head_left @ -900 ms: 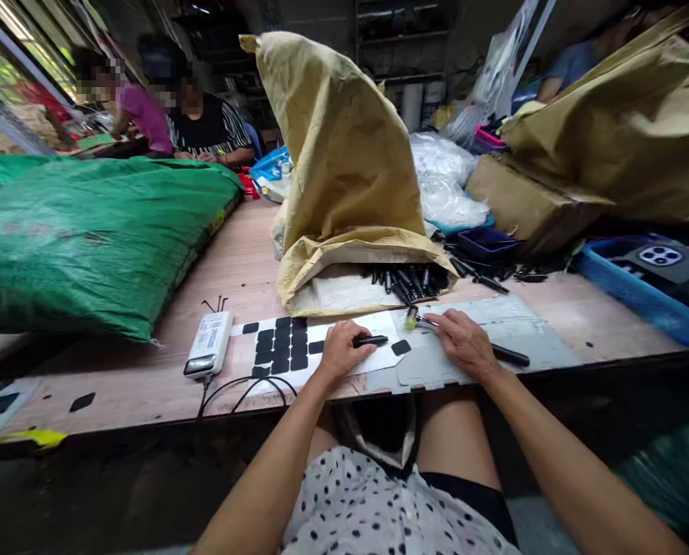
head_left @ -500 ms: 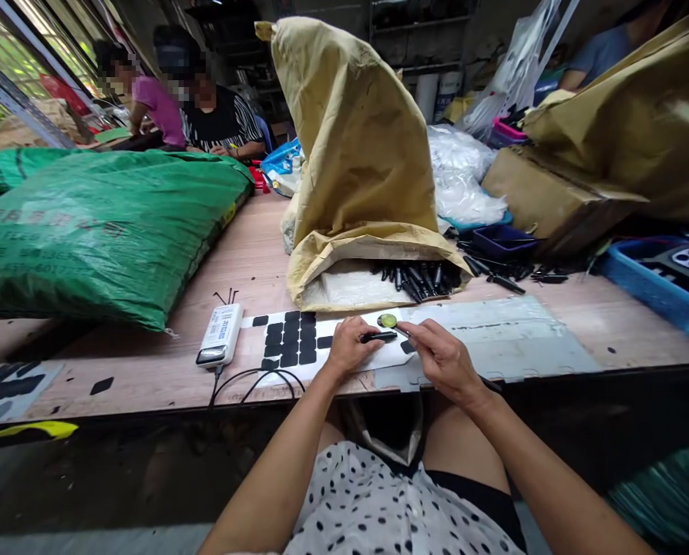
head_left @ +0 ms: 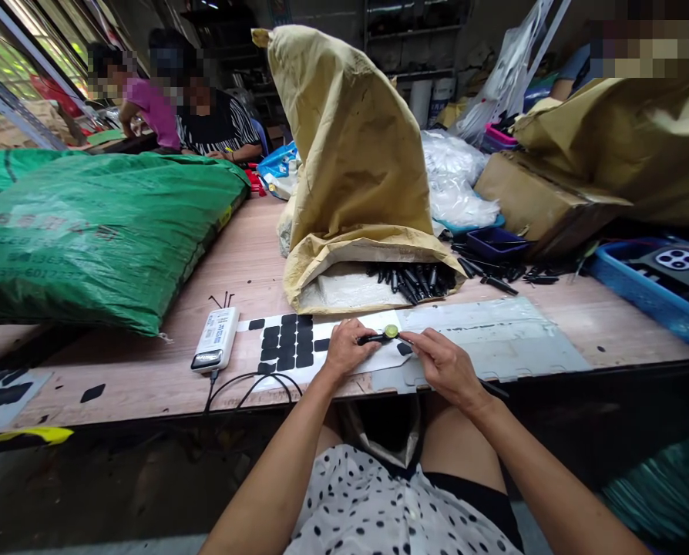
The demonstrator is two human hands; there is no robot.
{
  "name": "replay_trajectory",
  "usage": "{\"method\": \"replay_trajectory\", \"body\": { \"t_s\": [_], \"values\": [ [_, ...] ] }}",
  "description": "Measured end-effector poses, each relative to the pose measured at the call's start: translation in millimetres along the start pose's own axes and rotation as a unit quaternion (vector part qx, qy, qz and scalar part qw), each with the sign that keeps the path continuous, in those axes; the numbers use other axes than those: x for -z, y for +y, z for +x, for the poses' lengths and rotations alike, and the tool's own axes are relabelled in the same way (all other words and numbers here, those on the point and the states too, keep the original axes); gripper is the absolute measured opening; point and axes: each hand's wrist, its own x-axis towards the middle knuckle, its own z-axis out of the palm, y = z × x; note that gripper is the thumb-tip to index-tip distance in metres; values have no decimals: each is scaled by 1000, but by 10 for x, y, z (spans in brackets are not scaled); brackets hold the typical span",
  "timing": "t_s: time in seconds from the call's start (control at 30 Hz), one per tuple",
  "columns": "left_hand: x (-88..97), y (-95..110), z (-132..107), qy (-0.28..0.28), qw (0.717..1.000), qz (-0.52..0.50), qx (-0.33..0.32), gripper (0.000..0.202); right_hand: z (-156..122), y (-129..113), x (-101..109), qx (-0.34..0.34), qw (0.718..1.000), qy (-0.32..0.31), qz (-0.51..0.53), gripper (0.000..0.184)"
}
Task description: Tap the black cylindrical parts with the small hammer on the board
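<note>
Yellow-headed hammer (head_left: 391, 331) has lowered to the right end of black tube (head_left: 371, 338); right hand (head_left: 445, 364) grips its handle, left hand (head_left: 346, 347) pinches black tube.

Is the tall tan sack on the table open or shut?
Open. The sack gapes at its lower front, showing black pieces inside.

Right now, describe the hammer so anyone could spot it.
Find the tall tan sack. In front of its mouth, the right grip holds the hammer. Its round yellow-green head sets it apart from the slim black piece in the left grip.
</note>
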Motion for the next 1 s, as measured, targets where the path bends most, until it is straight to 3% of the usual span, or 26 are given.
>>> {"method": "replay_trajectory", "body": {
  "t_s": [0.2, 0.43, 0.67, 0.83, 1.0],
  "values": [
    [25, 34, -6, -13, 1000, 3, 9, 21, 48, 299, 117, -28, 999, 37, -8, 36],
    [45, 50, -19, -15, 1000, 6, 9, 21, 88, 837, 142, 18, 995, 1, -100, 31],
    [110, 120, -62, -27, 999, 12, -33, 18, 84, 923, 68, 32, 990, 20, -132, 28],
    [182, 486, -511, -91, 987, -34, -124, 18, 84, 933, 62, 28, 989, 19, -142, 27],
    [-67, 639, -1010, -212, 970, 9, -114, 16, 90, 919, 65, 26, 990, 15, -138, 28]
  ]
}}
